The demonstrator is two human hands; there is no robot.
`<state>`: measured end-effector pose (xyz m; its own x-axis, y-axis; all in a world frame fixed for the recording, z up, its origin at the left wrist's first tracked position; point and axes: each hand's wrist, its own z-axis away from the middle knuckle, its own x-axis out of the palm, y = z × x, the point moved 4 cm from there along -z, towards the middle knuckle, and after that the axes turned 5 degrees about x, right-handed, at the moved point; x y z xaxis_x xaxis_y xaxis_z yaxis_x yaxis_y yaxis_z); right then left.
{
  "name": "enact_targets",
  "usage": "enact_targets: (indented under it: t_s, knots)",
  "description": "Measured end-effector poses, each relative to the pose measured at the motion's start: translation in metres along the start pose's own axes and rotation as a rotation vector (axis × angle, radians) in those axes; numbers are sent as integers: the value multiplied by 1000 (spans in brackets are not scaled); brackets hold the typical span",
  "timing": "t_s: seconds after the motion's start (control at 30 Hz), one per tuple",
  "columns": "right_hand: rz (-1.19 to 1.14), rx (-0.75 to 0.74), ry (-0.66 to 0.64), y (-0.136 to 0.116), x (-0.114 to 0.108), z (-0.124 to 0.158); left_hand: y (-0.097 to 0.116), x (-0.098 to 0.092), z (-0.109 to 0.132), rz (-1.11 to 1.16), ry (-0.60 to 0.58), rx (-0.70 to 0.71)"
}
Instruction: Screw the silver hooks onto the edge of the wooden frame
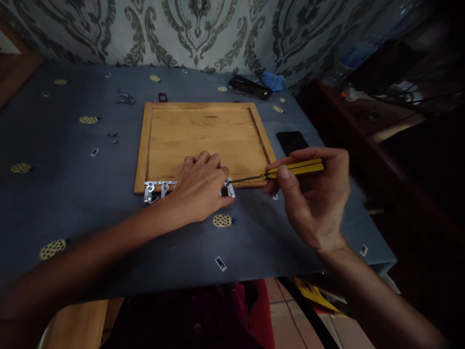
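Observation:
A framed wooden panel (203, 135) lies flat on the cloth-covered table. Silver metal hinges line its near edge, one hinge (148, 192) at the left corner and another hinge (231, 189) under my left hand (201, 186). That hand rests over the edge with its fingers curled, thumb and forefinger closed about the right-hand hinge. In my right hand (319, 194) is a screwdriver (296, 168) with a yellow and black handle, gripped between thumb and fingers. Its thin shaft points left, and the tip meets the hinge near my left forefinger; exact contact is hard to make out.
Small screws (112, 135) and some grey metal pieces (125, 98) lie left of the panel. A black phone (292, 142) sits to its right. Dark glasses (250, 87) and a crumpled blue item (273, 80) are at the back, before a patterned wall (196, 34).

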<state>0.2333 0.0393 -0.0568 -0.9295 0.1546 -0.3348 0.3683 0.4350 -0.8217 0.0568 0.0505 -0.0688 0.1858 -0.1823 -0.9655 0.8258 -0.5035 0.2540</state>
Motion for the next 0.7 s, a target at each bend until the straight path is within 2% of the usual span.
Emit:
enact_targets:
  t_s: [0.23,0.4,0.7]
  knots:
    - [190,28,-121,-9,1,-10,-1,2,1,1,33,0]
    - [309,15,-112,-15,2,-12,-2,3,4,-19,16,-13]
    - [311,20,-108,-15,2,-14,1,7,5,-38,24,-5]
